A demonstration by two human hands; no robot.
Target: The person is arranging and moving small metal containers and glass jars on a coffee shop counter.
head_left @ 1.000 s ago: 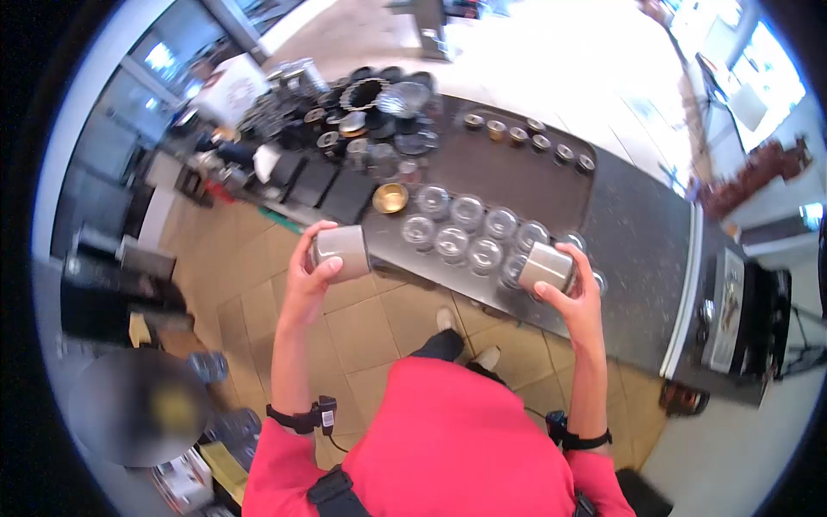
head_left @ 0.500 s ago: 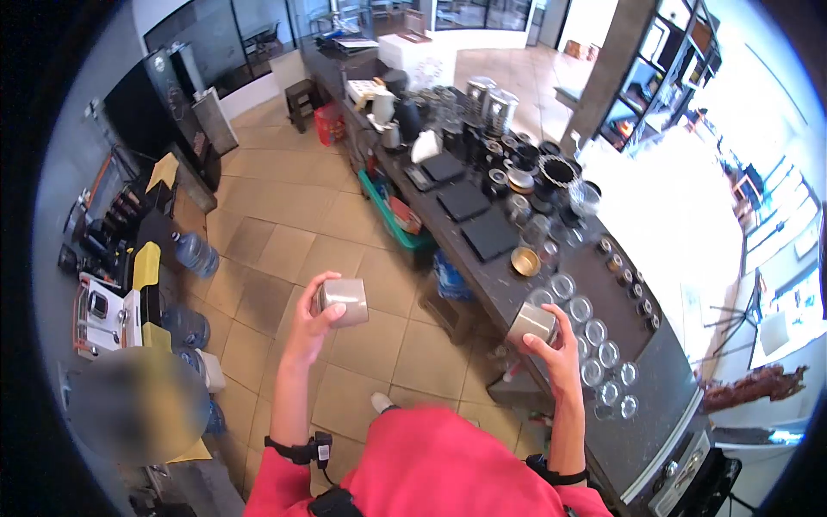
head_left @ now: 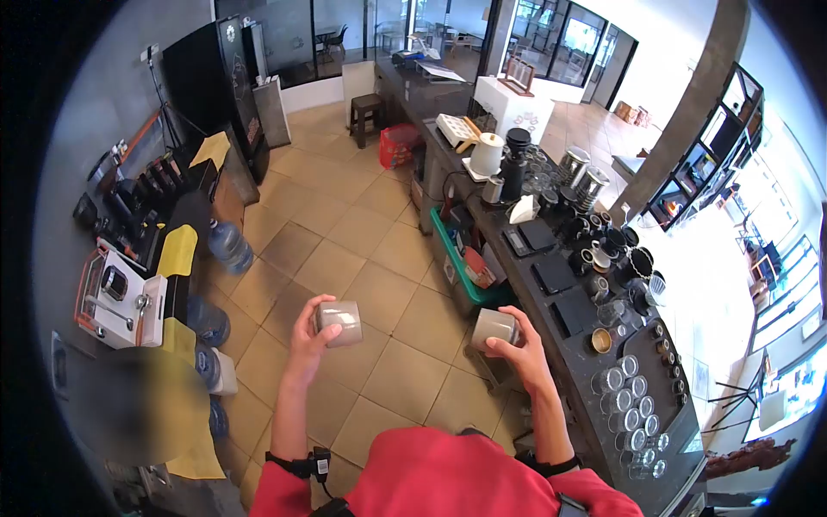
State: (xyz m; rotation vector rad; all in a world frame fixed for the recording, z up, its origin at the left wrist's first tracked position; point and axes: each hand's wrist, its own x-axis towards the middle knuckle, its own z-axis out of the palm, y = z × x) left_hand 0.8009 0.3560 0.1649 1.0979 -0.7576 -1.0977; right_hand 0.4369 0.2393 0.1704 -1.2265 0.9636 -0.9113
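Note:
My left hand (head_left: 307, 340) is closed around a short, glossy grey-beige cup (head_left: 345, 322), held tilted on its side above the tiled floor. A similar grey-beige cup (head_left: 494, 328) is in the grip of my right hand (head_left: 527, 349), also tipped sideways, with its closed end turned toward the other cup. The two cups are apart, in front of my body. To the right of my right hand runs the dark counter (head_left: 551, 345), and neither cup touches it.
Upturned clear glasses (head_left: 633, 414) stand in rows on the counter's near end. Beyond them are a golden bowl (head_left: 601, 340), black scales (head_left: 551, 277) and a white kettle (head_left: 487, 158). A green crate (head_left: 450, 258) sits below. Water jugs (head_left: 230, 247) line the left side.
The view has turned left, so the counter appears farther right. My right hand and its cup now show over the floor instead of at the counter's edge. Both cups remain held.

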